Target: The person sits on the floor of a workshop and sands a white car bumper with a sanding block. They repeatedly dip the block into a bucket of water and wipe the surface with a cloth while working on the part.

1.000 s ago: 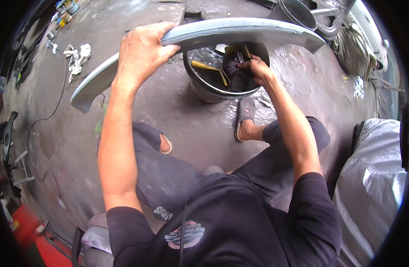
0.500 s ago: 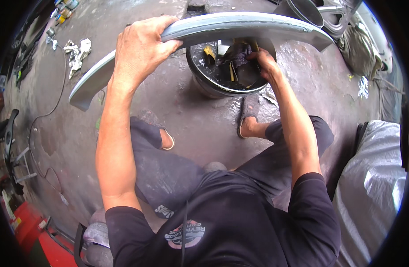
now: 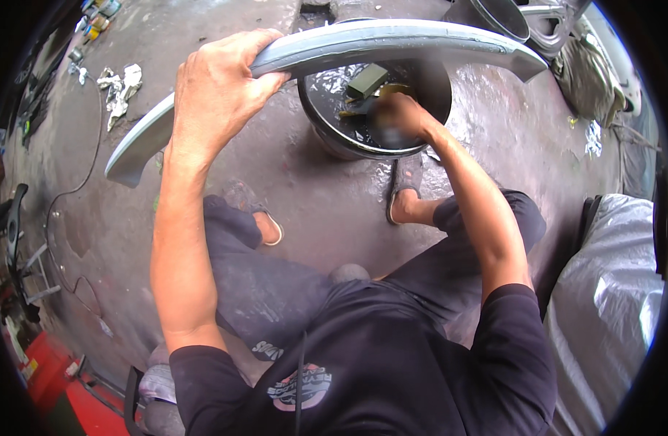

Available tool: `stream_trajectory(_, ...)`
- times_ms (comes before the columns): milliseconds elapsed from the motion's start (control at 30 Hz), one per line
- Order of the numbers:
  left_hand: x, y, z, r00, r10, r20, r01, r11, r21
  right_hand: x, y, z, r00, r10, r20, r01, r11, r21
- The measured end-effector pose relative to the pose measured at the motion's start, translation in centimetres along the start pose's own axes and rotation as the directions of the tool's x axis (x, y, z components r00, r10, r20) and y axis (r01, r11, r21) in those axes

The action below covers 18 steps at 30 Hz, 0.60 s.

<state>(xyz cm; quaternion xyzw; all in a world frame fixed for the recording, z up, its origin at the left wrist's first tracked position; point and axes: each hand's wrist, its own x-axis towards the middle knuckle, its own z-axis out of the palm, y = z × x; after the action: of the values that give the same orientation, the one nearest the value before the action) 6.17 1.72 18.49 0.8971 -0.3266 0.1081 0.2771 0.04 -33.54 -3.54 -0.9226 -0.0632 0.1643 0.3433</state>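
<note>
Seen from above, a seated person in dark clothes holds a long, curved grey panel across the upper part of the view, above the floor. The left hand has its grip wrapped around the panel left of its middle, thumb on the near side, pinching it firmly.

Partly hidden behind the panel stands a round black bucket, on the floor just beyond the person's right shoe. It contains dark, shiny liquid. Toward its far side is a grey-green rectangular block; yellowish pieces show close by. The right hand reaches inside the bucket, near the block. That hand is blurred, so whether its grip is spread or pinching something cannot be told.

At upper right, a second dark bucket leans, its contents not readable, near a bulky grey-green bundle. At upper left are small cans and, nearer, crumpled white material on the floor.
</note>
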Motion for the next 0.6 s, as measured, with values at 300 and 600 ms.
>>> stream_trajectory(300, -0.6, -0.2, 0.1, 0.999, 0.039, -0.023, -0.039, 0.999, 0.017, -0.7, -2.8, -1.2, 0.988, 0.133, -0.079, -0.143, 0.981, -0.135)
stream_trajectory(600, -3.8, 1.9, 1.9, 0.998, 0.055, 0.007, -0.056, 0.988, 0.143, -12.2, -11.8, -4.7, 0.847, 0.425, -0.32, -0.01, 0.614, 0.789)
